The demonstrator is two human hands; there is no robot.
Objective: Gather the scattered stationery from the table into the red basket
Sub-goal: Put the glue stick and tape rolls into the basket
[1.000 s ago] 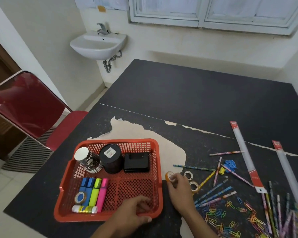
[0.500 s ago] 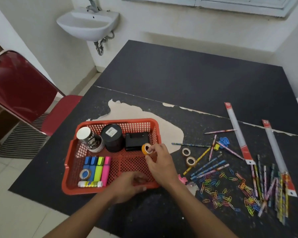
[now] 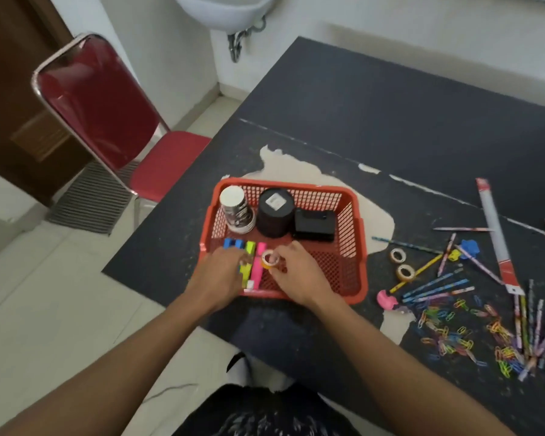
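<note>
The red basket stands on the dark table. Inside are a white-topped tape stack, a black cylinder, a black box and several highlighters. My right hand pinches a small orange tape roll low over the basket floor beside the pink highlighter. My left hand rests over the highlighters at the basket's front left, fingers curved down; what lies under it is hidden. Two tape rolls, pencils and paper clips lie scattered to the right.
Two long packaged rulers lie at the table's right. A pink item and a blue clip sit among the pencils. A red chair stands left of the table, and a sink hangs on the far wall.
My right hand carried the orange tape roll from the table's right side over the basket rim and down inside. My left hand shifted from the front rim onto the highlighters.
</note>
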